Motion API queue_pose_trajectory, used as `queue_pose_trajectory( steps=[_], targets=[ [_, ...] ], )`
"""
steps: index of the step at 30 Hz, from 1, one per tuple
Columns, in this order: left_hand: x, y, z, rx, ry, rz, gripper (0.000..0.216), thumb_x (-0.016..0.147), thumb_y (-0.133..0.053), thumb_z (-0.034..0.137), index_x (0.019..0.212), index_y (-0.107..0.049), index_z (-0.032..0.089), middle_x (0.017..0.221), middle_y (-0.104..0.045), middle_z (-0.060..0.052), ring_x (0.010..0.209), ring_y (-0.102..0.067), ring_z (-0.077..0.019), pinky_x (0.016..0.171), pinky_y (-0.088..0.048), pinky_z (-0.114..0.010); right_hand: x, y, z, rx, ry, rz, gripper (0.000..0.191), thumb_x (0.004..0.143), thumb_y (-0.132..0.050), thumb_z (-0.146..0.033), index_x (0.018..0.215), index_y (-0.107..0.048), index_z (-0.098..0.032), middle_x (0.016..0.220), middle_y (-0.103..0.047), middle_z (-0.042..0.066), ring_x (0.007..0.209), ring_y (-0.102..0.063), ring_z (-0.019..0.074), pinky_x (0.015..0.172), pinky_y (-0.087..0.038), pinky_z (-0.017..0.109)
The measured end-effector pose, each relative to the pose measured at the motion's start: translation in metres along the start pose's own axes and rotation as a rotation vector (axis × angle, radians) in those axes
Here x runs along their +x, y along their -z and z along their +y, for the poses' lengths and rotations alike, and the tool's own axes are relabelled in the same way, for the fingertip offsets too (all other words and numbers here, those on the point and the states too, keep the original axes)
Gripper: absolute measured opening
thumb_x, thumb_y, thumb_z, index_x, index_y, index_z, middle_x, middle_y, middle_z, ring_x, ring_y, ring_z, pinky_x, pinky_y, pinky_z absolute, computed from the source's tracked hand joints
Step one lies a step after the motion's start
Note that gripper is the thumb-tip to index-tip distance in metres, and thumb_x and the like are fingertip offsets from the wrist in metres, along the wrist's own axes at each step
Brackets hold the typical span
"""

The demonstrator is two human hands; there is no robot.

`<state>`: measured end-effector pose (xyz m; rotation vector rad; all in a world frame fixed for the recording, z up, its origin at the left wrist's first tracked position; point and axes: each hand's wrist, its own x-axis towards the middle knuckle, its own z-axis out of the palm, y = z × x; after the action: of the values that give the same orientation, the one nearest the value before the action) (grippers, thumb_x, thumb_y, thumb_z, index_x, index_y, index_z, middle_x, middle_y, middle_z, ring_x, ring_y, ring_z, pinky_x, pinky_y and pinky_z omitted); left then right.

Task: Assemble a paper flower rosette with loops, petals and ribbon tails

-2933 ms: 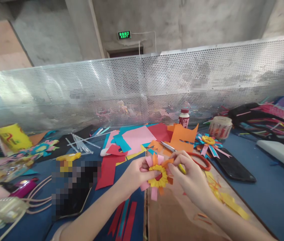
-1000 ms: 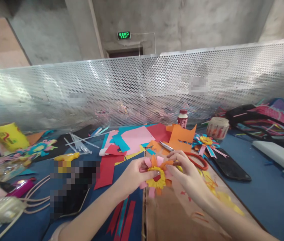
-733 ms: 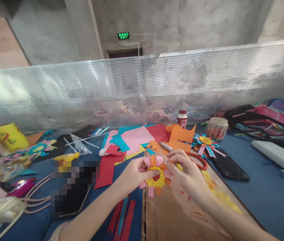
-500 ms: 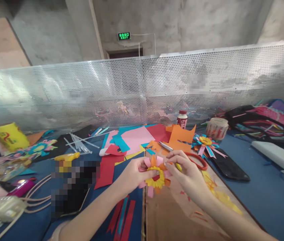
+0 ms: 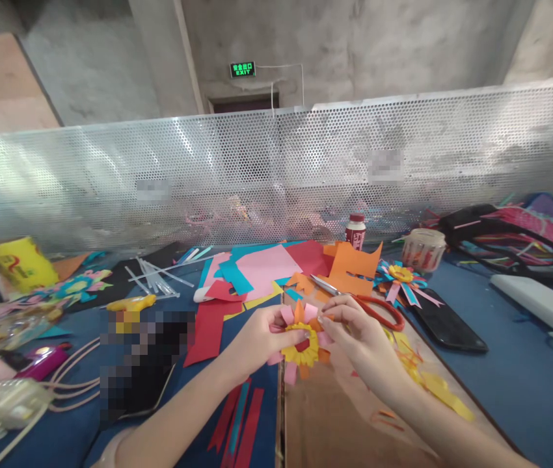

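In the head view, the paper flower (image 5: 308, 355) is held up between the two hands, above the far part of the brown board (image 5: 315, 422). The left hand (image 5: 263, 335) pinches it from the left, thumb laid across the yellow ring toward the red centre (image 5: 300, 346), the other fingers bent behind and mostly hidden. The right hand (image 5: 354, 328) has thumb and forefinger pressed together at an orange petal on the flower's far right side; how firmly they press I cannot tell.

The likeliest harm is at that petal: a tug from the right fingertips could tear it or pull it loose, since thin paper gives little warning. The left thumb, lying on the pleats, could flatten them or shift the centre if it bears down. The pink petals under the left fingers could crease the same way.

Just beyond the right hand lie the scissors (image 5: 374, 301), their handles close to the knuckles; a careless move back could knock them. Orange slivers (image 5: 388, 419) and yellow scraps (image 5: 445, 392) lie near and to the right, where a sweeping forearm might scatter them. Red strips (image 5: 250, 429) lie to the near left, where the left forearm could brush them.
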<state>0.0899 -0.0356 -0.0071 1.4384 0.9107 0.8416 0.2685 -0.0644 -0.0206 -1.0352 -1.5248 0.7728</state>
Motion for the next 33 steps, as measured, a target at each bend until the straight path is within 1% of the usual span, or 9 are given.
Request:
queue_pose_trajectory(
  steps=[3, 7, 14, 16, 20, 22, 25, 30, 33],
  targets=[
    [0.0006, -0.0001, -0.0014, 0.003, -0.010, -0.013, 0.019, 0.067, -0.071, 0.027, 0.078, -0.062, 0.014, 0.068, -0.063, -0.001, 0.065, -0.061, -0.0153, 0.062, -0.046, -0.027, -0.0005, -0.0012, -0.0005, 0.000, -0.030, 0.003, 0.024, 0.085, -0.053, -0.038, 0.071, -0.060, -0.020, 0.090, -0.053, 0.002, 0.085, -0.055, 0.0160, 0.077, -0.042, 0.028],
    [0.0013, -0.0009, -0.0020, 0.002, 0.008, -0.002, 0.019, 0.067, -0.071, 0.029, 0.076, -0.061, 0.014, 0.066, -0.063, -0.001, 0.057, -0.058, -0.0129, 0.056, -0.043, -0.025, -0.0006, -0.0047, -0.0029, 0.036, -0.053, 0.005, 0.025, 0.084, -0.053, -0.039, 0.069, -0.060, -0.020, 0.089, -0.053, 0.003, 0.087, -0.056, 0.0167, 0.077, -0.045, 0.028],
    [-0.0012, -0.0052, 0.0010, -0.102, 0.039, -0.033, 0.017, 0.067, -0.070, 0.024, 0.081, -0.066, 0.015, 0.068, -0.066, -0.001, 0.060, -0.061, -0.0134, 0.058, -0.046, -0.025, -0.0010, -0.0082, -0.0044, 0.064, -0.064, 0.013, 0.023, 0.082, -0.053, -0.038, 0.069, -0.057, -0.020, 0.088, -0.051, 0.002, 0.086, -0.057, 0.0157, 0.073, -0.048, 0.025],
    [-0.0018, -0.0061, 0.0024, -0.107, 0.047, -0.017, 0.016, 0.066, -0.070, 0.024, 0.079, -0.066, 0.015, 0.068, -0.066, -0.001, 0.059, -0.061, -0.0127, 0.058, -0.046, -0.024, -0.0012, -0.0070, -0.0039, 0.081, -0.095, -0.013, 0.022, 0.083, -0.053, -0.039, 0.073, -0.057, -0.020, 0.090, -0.052, 0.003, 0.087, -0.057, 0.0161, 0.074, -0.048, 0.025],
    [-0.0020, -0.0060, 0.0054, -0.072, 0.053, 0.079, 0.013, 0.064, -0.071, 0.023, 0.071, -0.064, 0.014, 0.064, -0.065, -0.001, 0.058, -0.060, -0.0128, 0.057, -0.046, -0.023, -0.0015, -0.0056, -0.0025, 0.060, -0.194, -0.131, 0.024, 0.083, -0.053, -0.043, 0.087, -0.058, -0.019, 0.100, -0.052, 0.004, 0.089, -0.057, 0.0176, 0.078, -0.048, 0.030],
    [-0.0022, -0.0056, 0.0065, -0.073, 0.039, 0.103, 0.013, 0.063, -0.071, 0.022, 0.070, -0.064, 0.014, 0.067, -0.066, -0.001, 0.063, -0.062, -0.0137, 0.060, -0.046, -0.024, -0.0015, -0.0062, -0.0017, -0.010, -0.172, -0.167, 0.025, 0.083, -0.054, -0.041, 0.087, -0.061, -0.018, 0.101, -0.052, 0.005, 0.092, -0.056, 0.0193, 0.082, -0.045, 0.032],
    [-0.0030, -0.0056, 0.0076, -0.080, 0.028, 0.074, 0.013, 0.064, -0.071, 0.022, 0.071, -0.065, 0.014, 0.070, -0.066, -0.002, 0.067, -0.062, -0.0144, 0.062, -0.046, -0.024, -0.0014, -0.0077, -0.0016, -0.061, -0.098, -0.175, 0.022, 0.083, -0.053, -0.036, 0.085, -0.064, -0.017, 0.096, -0.054, 0.005, 0.096, -0.054, 0.0205, 0.085, -0.042, 0.033],
    [-0.0027, -0.0065, 0.0036, -0.072, 0.012, 0.071, 0.014, 0.063, -0.071, 0.022, 0.064, -0.060, 0.015, 0.065, -0.063, 0.000, 0.062, -0.060, -0.0132, 0.058, -0.045, -0.024, -0.0018, -0.0089, -0.0049, -0.049, -0.113, -0.152, 0.020, 0.081, -0.052, -0.033, 0.078, -0.062, -0.015, 0.089, -0.054, 0.005, 0.089, -0.055, 0.0193, 0.080, -0.044, 0.032],
    [-0.0017, -0.0058, -0.0018, -0.080, 0.001, 0.040, 0.010, 0.066, -0.069, 0.020, 0.070, -0.063, 0.015, 0.065, -0.064, 0.001, 0.059, -0.060, -0.0113, 0.057, -0.046, -0.022, -0.0034, -0.0092, -0.0051, -0.047, -0.105, -0.140, 0.018, 0.079, -0.054, -0.031, 0.071, -0.059, -0.016, 0.086, -0.052, 0.005, 0.088, -0.055, 0.0191, 0.078, -0.045, 0.031]
  ],
)
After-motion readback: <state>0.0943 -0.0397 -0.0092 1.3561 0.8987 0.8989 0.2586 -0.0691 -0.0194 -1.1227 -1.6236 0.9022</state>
